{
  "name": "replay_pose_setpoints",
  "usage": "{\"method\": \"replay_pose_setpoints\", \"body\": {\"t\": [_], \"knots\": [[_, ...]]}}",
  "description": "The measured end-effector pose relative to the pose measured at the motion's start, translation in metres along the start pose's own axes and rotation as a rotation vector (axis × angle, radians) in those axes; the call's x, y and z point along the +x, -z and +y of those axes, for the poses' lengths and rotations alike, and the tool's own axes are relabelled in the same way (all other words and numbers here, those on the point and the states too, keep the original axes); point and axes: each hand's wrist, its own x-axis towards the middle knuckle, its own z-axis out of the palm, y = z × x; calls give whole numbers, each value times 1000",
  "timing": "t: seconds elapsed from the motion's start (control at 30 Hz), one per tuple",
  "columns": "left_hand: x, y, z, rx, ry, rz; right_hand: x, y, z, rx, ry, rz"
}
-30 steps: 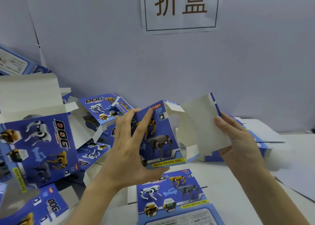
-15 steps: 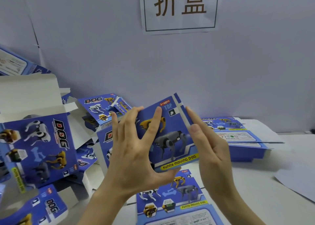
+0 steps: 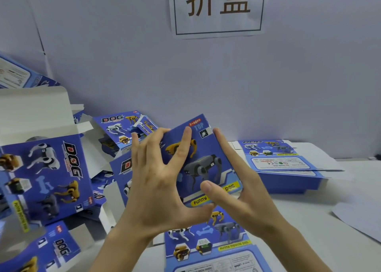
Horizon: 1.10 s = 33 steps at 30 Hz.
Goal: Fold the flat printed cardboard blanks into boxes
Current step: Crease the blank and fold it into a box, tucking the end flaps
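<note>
Clearance: left crowded, right open.
Folded boxes (image 3: 47,175) fill the left; bare tabletop (image 3: 309,214) lies open in front of the flat stack (image 3: 284,168).

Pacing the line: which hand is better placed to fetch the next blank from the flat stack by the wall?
Likely the right hand: the stack lies just beyond it, while the left hand spreads across the held box, gripping it.

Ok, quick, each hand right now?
Left hand: holding the blue box, fingers spread across its printed face.
Right hand: holding the same box, thumb on its face, fingers along its right edge.
</note>
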Motion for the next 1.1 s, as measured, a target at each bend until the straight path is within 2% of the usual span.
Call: {"method": "replay_pose_setpoints", "body": {"t": [0.13, 0.33, 0.5, 0.7, 0.83, 0.9, 0.97, 1.03, 1.1], "knots": [[0, 1, -1, -34, 13, -14, 1, 0, -2, -119, 36, -3], [1, 2, -6, -131, 46, -68, 1, 7, 0, 70, 28, 5], [0, 1, -5, -165, 45, -30, 1, 1, 2, -206, 145, 75], [-2, -1, -7, -127, 60, -2, 1, -7, 1, -275, 182, 93], [-1, -3, 0, -143, 85, 23, 2, -1, 1, -212, 103, 145], [2, -3, 1, -134, 113, 56, 5, 7, 2, -130, -77, 177], [3, -3, -1, -171, 150, 68, 9, 13, 2, 100, -279, 217], [3, -5, -5, -252, 270, 93, 13, 18, 7, 317, -335, 369], [4, -8, -8, -303, 482, 153, 15, 21, 12, 510, -318, 553]]}}
